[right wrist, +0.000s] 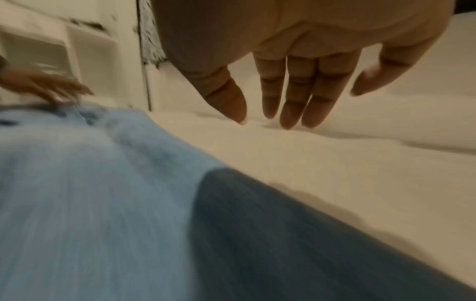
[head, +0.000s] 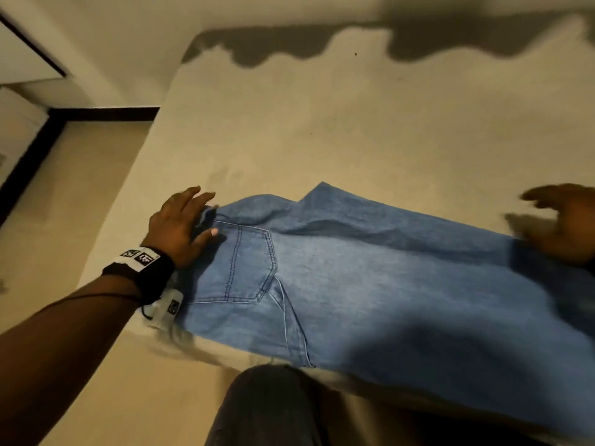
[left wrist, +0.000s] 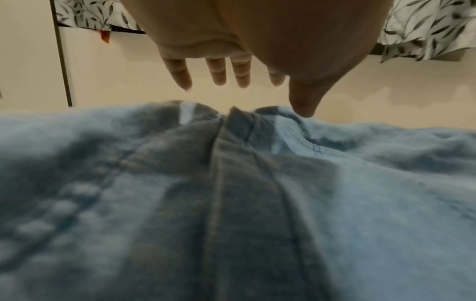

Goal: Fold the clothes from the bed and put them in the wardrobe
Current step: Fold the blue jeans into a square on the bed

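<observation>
Your bed [head: 338,123] fills most of the head view, covered in a plain cream sheet, with a soft-edged shadow along its far side. A pair of light blue jeans [head: 370,278] lies flat across the near part of the mattress, back pocket up, the waistband towards your left and the legs running off to the right. Your left hand [head: 180,226] rests at the waistband end with its fingers spread and straight, holding nothing; the thumb lies on the denim by the pocket. Your right hand [head: 560,223] is blurred at the right edge, over the leg part; the right wrist view shows its fingers [right wrist: 291,95] extended and loose, gripping nothing. To the left of the bed you have pale floor [head: 80,194] edged by a dark skirting strip [head: 106,112]. The left wrist view shows leaf-patterned fabric [left wrist: 425,30] beyond the bed
</observation>
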Demonstrator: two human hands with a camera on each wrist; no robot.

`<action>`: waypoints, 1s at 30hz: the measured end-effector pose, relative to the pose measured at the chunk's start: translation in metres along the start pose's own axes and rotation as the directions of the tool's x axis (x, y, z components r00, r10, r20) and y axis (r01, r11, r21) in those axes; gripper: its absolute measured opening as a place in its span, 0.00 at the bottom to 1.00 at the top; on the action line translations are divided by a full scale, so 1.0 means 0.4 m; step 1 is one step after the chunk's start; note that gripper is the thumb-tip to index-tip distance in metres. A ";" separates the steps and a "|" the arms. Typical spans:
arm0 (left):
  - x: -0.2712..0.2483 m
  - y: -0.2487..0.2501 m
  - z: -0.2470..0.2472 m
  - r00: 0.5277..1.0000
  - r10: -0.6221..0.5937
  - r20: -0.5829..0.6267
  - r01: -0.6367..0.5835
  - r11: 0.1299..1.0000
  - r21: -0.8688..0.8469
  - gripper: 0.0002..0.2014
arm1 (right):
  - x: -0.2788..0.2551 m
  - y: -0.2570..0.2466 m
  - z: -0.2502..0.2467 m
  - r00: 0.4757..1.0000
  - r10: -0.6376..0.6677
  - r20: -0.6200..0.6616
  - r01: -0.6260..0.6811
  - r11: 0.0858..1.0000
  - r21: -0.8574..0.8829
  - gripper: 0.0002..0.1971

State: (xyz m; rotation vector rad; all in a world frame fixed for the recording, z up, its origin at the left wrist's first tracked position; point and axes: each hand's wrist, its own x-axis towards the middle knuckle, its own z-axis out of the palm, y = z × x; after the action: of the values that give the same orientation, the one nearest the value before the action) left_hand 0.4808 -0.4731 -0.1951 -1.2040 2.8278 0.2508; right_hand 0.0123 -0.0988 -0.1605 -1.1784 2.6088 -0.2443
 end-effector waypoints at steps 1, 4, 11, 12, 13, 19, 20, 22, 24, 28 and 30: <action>0.006 -0.026 0.000 0.999 -0.018 0.048 0.016 0.998 0.054 0.45 | -0.002 -0.090 0.013 0.996 -0.067 0.052 0.062 0.995 0.083 0.17; 0.009 -0.095 0.025 0.976 -0.095 0.196 0.087 0.995 0.050 0.63 | 0.097 -0.368 0.084 0.986 -0.134 0.103 0.118 0.982 0.149 0.20; 0.008 -0.126 0.137 0.961 -0.166 0.221 0.200 0.969 -0.142 0.76 | 0.246 -0.608 0.245 0.972 0.019 0.234 -0.060 0.983 0.172 0.18; 0.011 -0.134 0.145 0.959 -0.169 0.227 0.205 0.968 -0.144 0.76 | 0.264 -0.587 0.249 0.979 0.070 0.193 -0.103 0.981 0.164 0.18; 0.014 -0.140 0.148 0.957 -0.167 0.238 0.204 0.968 -0.144 0.76 | 0.279 -0.560 0.255 0.977 0.128 0.171 -0.155 0.975 0.158 0.19; 0.021 -0.153 0.157 0.946 -0.160 0.281 0.201 0.972 -0.121 0.78 | 0.271 -0.556 0.305 0.972 0.177 0.154 -0.205 0.961 0.188 0.14; 0.020 -0.152 0.155 0.943 -0.159 0.293 0.203 0.971 -0.126 0.78 | 0.258 -0.572 0.295 0.981 0.163 0.100 -0.180 0.966 0.183 0.15; 0.013 -0.143 0.138 0.937 -0.172 0.305 0.215 0.970 -0.115 0.78 | 0.215 -0.603 0.268 0.996 0.069 -0.058 -0.063 0.993 0.101 0.23; -0.003 -0.103 0.101 0.947 -0.187 0.261 0.200 0.979 -0.025 0.74 | 0.136 -0.647 0.253 0.983 -0.154 -0.104 0.152 0.988 -0.030 0.36; -0.060 -0.014 0.053 0.934 0.187 0.306 -0.227 0.969 0.101 0.65 | 0.032 -0.649 0.335 0.908 -0.270 0.322 0.341 0.920 -0.191 0.66; -0.083 -0.030 0.076 0.873 0.116 0.474 -0.198 0.972 0.126 0.68 | 0.055 -0.582 0.361 0.909 -0.160 0.384 0.252 0.947 -0.201 0.72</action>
State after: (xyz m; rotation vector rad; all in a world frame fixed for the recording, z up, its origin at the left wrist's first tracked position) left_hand 0.5121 -0.4523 -0.2229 -0.7526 2.4624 0.2571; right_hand 0.2083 -0.2741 -0.2408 -1.4300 2.2334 0.2482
